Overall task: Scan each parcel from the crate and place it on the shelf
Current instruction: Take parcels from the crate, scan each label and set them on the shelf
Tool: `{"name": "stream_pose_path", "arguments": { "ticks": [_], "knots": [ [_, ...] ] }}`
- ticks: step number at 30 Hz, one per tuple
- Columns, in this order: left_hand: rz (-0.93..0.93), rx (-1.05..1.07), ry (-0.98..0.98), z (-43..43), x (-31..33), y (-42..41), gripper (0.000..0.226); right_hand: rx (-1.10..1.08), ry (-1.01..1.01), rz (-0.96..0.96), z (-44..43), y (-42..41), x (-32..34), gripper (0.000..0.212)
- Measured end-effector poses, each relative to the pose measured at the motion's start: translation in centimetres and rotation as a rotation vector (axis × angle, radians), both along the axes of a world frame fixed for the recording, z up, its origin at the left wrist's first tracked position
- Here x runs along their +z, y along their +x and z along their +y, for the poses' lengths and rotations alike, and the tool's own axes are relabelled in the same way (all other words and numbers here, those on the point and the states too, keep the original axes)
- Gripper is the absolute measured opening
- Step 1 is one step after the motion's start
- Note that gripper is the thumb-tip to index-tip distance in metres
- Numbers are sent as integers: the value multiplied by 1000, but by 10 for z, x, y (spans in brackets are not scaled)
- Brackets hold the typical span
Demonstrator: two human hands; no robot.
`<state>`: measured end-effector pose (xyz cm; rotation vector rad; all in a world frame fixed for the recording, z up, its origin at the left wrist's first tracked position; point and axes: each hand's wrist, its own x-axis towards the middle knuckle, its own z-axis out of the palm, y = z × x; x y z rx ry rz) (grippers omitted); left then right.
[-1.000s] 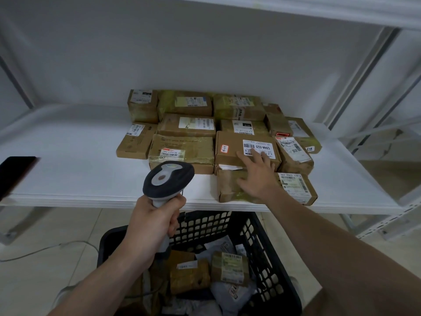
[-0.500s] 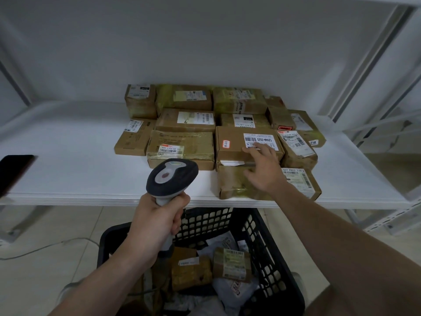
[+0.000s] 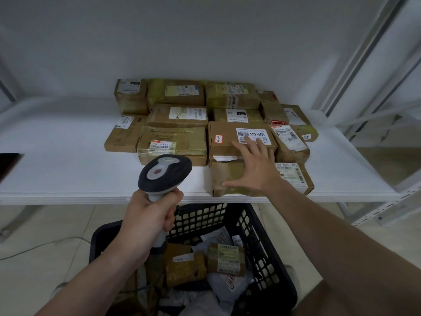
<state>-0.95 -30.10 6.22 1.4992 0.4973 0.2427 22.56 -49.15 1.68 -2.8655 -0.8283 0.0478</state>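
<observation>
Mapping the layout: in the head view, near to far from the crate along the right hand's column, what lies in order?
Black crate → front brown parcel → box labelled 12V4A-5525 → box with black-patched label → yellow-taped back-row box.

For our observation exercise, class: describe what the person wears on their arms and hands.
The left hand and right hand are bare: no gloves, rings, watch or wristband show. The left arm and right arm are uncovered to the frame's edge; no sleeve is in view.
</observation>
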Motion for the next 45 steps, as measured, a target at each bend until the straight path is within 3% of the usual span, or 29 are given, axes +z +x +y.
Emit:
{"name": "stream_pose_path", "arguments": {
  "ticks": [3, 8, 13, 18, 23, 32, 45],
  "knots": [
    [-19, -1, 8, -2, 0, 1, 24, 33, -44, 0, -8, -1, 4, 144],
    [0, -4, 12, -5, -3, 0, 30, 111, 76, -29, -10, -4, 11, 129],
    [6, -6, 14, -5, -2, 2, 22, 266, 7, 41, -14, -3, 9, 146],
    [11, -11, 17, -8, -3, 4, 22, 188, -140, 8, -5, 0, 5, 159],
    [10, -18, 17, -9, -6, 7, 32, 107, -99, 4, -1, 8, 4, 154],
    [29, -33, 23, -9, -9, 10, 22, 90, -88, -3, 4, 16, -2, 155],
    [45, -28, 25, -12, -9, 10, 31, 70, -58, -18, -1, 13, 3, 140]
  ]
}}
